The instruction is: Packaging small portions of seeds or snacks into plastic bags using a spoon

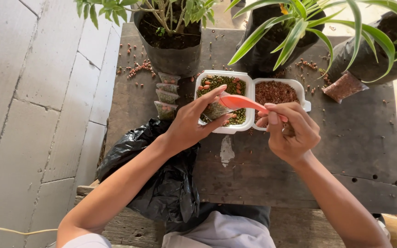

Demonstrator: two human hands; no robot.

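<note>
The person is leaning over a dark, weathered wooden table [299, 174], working above a white two-compartment foam tray [252, 82]. The tray's left compartment is holding a mix of green and orange-brown pellets [217, 82]; the right one is holding reddish-brown granules [276, 92].

The left hand [194, 121] is pinching a small clear plastic bag [216, 110] between thumb and fingers, holding it just over the near edge of the green-pellet compartment. The bag is already showing some greenish fill inside. The right hand [290, 131] is gripping the handle of a salmon-pink plastic spoon [244, 103], fingers curled round it, with the spoon's bowl pointing left and meeting the mouth of the bag. Whether anything is sitting in the spoon I cannot tell from here.

Just left of the tray, four small filled bags [167, 95] are lying in a neat overlapping row. One more small bag, filled with reddish-brown granules [344, 86], is lying to the right of the tray, against a black grow bag. Three potted plants in black grow bags [171, 50] are standing along the far edge, with loose pellets [136, 69] scattered around them. A crumpled black plastic bag [161, 179] is hanging off the near left corner of the table, under the left forearm.
</note>
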